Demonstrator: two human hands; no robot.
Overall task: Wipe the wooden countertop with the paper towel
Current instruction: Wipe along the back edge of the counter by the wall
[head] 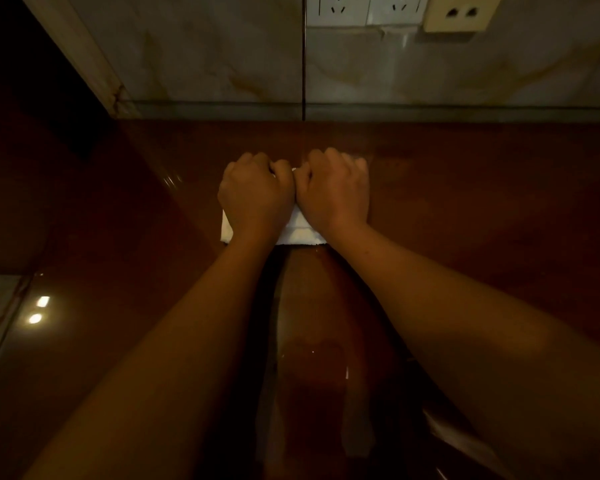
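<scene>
Head view: both hands press a white towel (300, 230) flat on the dark wooden worktop (482, 188), near the tiled wall (194, 57). The left hand (255, 195) and right hand (335, 190) touch side by side, fingers curled together over the towel. Wiping looks under way; the glossy streak nearer the body suggests that strip is done, the sides remaining. Sockets (364, 8) sit above; nothing blocks the path.
</scene>
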